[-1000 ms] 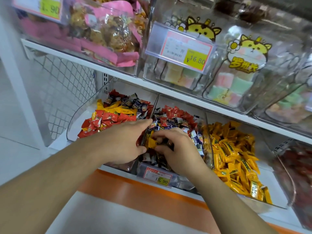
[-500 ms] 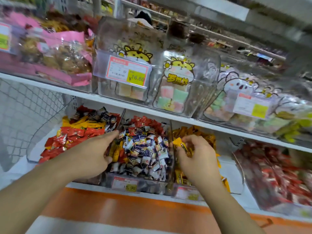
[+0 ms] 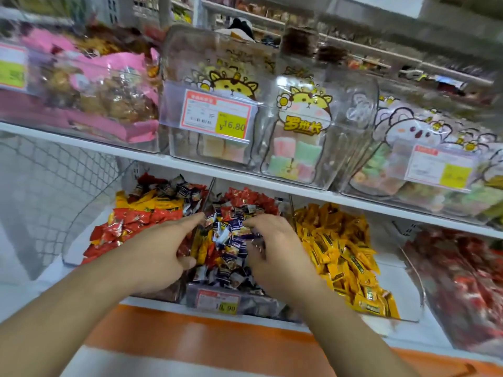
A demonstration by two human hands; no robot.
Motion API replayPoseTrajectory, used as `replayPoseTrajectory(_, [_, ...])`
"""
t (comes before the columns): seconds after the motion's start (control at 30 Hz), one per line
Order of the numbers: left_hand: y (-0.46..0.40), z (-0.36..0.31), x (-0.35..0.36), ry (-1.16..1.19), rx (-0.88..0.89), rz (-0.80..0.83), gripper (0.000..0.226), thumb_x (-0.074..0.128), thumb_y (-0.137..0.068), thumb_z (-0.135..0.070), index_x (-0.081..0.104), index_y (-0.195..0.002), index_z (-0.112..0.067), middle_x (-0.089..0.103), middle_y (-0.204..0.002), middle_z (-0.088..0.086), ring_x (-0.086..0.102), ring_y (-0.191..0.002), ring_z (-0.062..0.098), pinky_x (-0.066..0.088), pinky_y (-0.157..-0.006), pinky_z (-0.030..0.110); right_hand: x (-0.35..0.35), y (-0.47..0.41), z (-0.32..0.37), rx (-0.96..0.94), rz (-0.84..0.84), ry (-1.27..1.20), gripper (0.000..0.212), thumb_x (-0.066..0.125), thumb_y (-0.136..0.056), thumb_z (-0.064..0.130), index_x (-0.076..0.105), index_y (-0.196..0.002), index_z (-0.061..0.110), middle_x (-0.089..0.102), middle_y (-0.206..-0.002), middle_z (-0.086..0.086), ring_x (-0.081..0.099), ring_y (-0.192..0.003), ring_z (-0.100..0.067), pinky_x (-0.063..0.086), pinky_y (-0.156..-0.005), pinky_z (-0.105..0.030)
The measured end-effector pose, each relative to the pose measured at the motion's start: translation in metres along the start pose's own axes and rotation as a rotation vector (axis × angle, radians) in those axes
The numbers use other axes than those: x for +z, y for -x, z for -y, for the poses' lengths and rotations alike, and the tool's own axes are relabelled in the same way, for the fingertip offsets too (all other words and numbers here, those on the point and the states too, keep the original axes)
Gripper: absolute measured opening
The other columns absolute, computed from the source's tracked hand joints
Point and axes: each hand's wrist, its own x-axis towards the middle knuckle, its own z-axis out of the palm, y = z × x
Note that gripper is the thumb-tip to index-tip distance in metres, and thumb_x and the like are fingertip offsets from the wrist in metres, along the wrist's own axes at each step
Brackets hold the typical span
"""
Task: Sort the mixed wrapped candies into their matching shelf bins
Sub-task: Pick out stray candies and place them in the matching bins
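Three clear bins sit side by side on the lower shelf (image 3: 272, 186), all w/ small wrapped candies. Left bin (image 3: 81, 232): mostly red wrappers w/ some yellow and dark ones mixed in at the back. Middle bin (image 3: 239, 308): blue/white candies (image 3: 231, 232) on top, red ones behind, a few yellow sticks (image 3: 202, 247) poking out low on the left side, so not sorted yet. Right bin (image 3: 394, 292): yellow candies (image 3: 340, 251), looks uniform.

Both hands are down in the middle bin. Left hand (image 3: 160, 254) lies at the divider between left and middle bins, index finger straight and pointing into the pile, thumb tucked low; can't see it holding anything. Right hand (image 3: 277, 248) has fingers curled down into the blue/white pile; blurred, so can't tell if it has a piece pinched or is only raking.

Handling, my guess: pieces are v. light, each w/ crinkly foil/plastic wrap, slick, so they'll slide off each other and spill if scooped fast. Not fragile. Pile is loose, shifts when poked. Best hold prob. a thumb-and-finger pinch across the body of one piece, or by a twisted wrapper end; the yellow sticks are longer, so grab mid-length. Risk: dragging neighbours over the low divider into the wrong bin.
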Motion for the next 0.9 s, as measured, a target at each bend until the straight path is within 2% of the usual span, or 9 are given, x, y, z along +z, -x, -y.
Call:
replayPoseTrajectory(0.1, [-0.001,0.000,-0.002,0.004,0.007,0.005,0.095,0.069,-0.096,-0.038,-0.002,-0.157,-0.055,0.018,-0.167,-0.018,0.023,-0.154,0.014,0.032,-0.120,0.033,0.024,-0.019,0.013,-0.102,0.099,-0.002,0.044,0.062,-0.100,0.020,0.056,-0.144,0.024,0.054,-0.145,0.008,0.035,-0.141,-0.012,0.035,-0.117,-0.032])
replayPoseTrajectory(0.23, [0.000,0.001,-0.006,0.021,0.023,0.011,0.093,0.068,-0.095,-0.042,-0.001,-0.156,-0.057,0.018,-0.167,-0.019,0.024,-0.153,0.014,0.031,-0.118,0.031,0.054,-0.035,0.010,-0.157,0.133,0.010,0.043,0.071,-0.095,0.018,0.064,-0.138,0.022,0.063,-0.133,0.006,0.046,-0.127,-0.019,0.043,-0.108,-0.034])
replayPoseTrajectory(0.33, [0.001,0.002,-0.007,0.023,0.031,0.000,0.093,0.068,-0.095,-0.044,0.000,-0.156,-0.057,0.019,-0.167,-0.019,0.022,-0.154,0.013,0.028,-0.121,0.035,0.067,-0.040,0.004,-0.171,0.110,0.012,0.043,0.076,-0.091,0.021,0.069,-0.133,0.026,0.064,-0.123,0.010,0.044,-0.113,-0.017,0.041,-0.099,-0.027])
replayPoseTrajectory(0.5, [0.004,0.004,-0.009,0.016,0.052,0.006,0.092,0.067,-0.096,-0.046,-0.001,-0.157,-0.055,0.016,-0.167,-0.021,0.019,-0.154,0.012,0.024,-0.122,0.034,0.076,-0.041,0.004,-0.187,0.045,0.034,0.023,0.079,-0.087,0.017,0.079,-0.109,0.025,0.064,-0.108,0.011,0.045,-0.104,-0.019,0.047,-0.089,-0.034])
replayPoseTrajectory(0.57, [0.005,0.006,-0.010,0.023,0.054,0.007,0.092,0.067,-0.096,-0.046,-0.001,-0.157,-0.055,0.015,-0.167,-0.021,0.019,-0.154,0.011,0.024,-0.122,0.034,0.078,-0.040,0.005,-0.187,0.002,0.025,0.018,0.078,-0.087,0.011,0.080,-0.100,0.024,0.064,-0.104,0.011,0.047,-0.103,-0.019,0.048,-0.088,-0.034])
replayPoseTrajectory(0.7, [0.007,0.006,-0.009,0.003,0.079,-0.009,0.092,0.066,-0.096,-0.046,-0.001,-0.158,-0.053,0.012,-0.167,-0.024,0.018,-0.154,0.009,0.023,-0.122,0.033,0.063,-0.036,0.009,-0.166,-0.053,0.013,0.016,0.075,-0.091,0.011,0.079,-0.090,0.027,0.063,-0.104,0.016,0.048,-0.108,-0.013,0.041,-0.095,-0.026])
replayPoseTrajectory(0.8, [0.007,0.006,-0.008,-0.016,0.087,-0.013,0.092,0.066,-0.096,-0.044,0.000,-0.160,-0.049,0.007,-0.167,-0.025,0.015,-0.155,0.008,0.021,-0.123,0.032,0.036,-0.027,0.017,0.016,-0.039,-0.172,0.017,0.072,-0.096,0.016,0.071,-0.086,0.031,0.066,-0.105,0.019,0.055,-0.109,-0.007,0.045,-0.097,-0.026])
replayPoseTrajectory(0.87, [0.005,0.005,-0.006,-0.035,0.092,-0.019,0.091,0.067,-0.096,-0.043,0.002,-0.161,-0.045,0.006,-0.168,-0.023,0.015,-0.155,0.008,0.021,-0.124,0.031,0.014,-0.017,0.018,0.214,-0.042,-0.416,0.019,0.070,-0.098,0.020,0.066,-0.083,0.032,0.068,-0.092,0.017,0.062,-0.088,-0.004,0.054,-0.082,-0.025])
replayPoseTrajectory(0.9, [0.004,0.004,-0.006,-0.046,0.093,-0.023,0.092,0.067,-0.096,-0.042,0.002,-0.161,-0.043,0.006,-0.168,-0.022,0.016,-0.155,0.009,0.021,-0.124,0.031,0.005,-0.011,0.015,0.276,-0.065,-0.539,0.017,0.068,-0.098,0.019,0.066,-0.084,0.028,0.064,-0.079,0.013,0.059,-0.074,-0.008,0.054,-0.074,-0.025])
